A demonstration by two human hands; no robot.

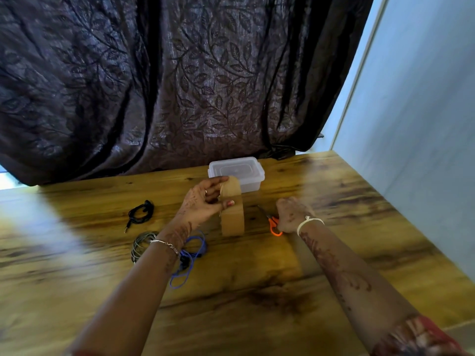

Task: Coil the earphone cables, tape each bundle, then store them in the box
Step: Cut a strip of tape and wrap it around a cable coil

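While three earphone cables lie on the wooden tabletop on the outer side of the left arm, neither hand touches any of them. A black cable sits coiled well to the outside of the left hand, its plug trailing toward the person. A grey-green cable is wound in a ring just beside the left wrist, partly hidden under it. A blue cable lies in loose loops under and just inside the left forearm.

Between the two hands a roll of brown tape stands on edge. The left hand pinches its upper part, thumb on the near side and fingers curled over the top. Whether the roll's lower edge rests on the tabletop is not clear through the blur.

Just beyond the roll, farther from the person than both hands, sits a translucent plastic box with its lid on.

The right hand lies knuckles up, fingers curled down over orange-handled scissors; the blades point away toward the box.

A thin chain bracelet circles the left wrist and a white band the right. Beyond the tabletop hangs a dark curtain with a leaf pattern, and a pale wall stands beyond the right arm.
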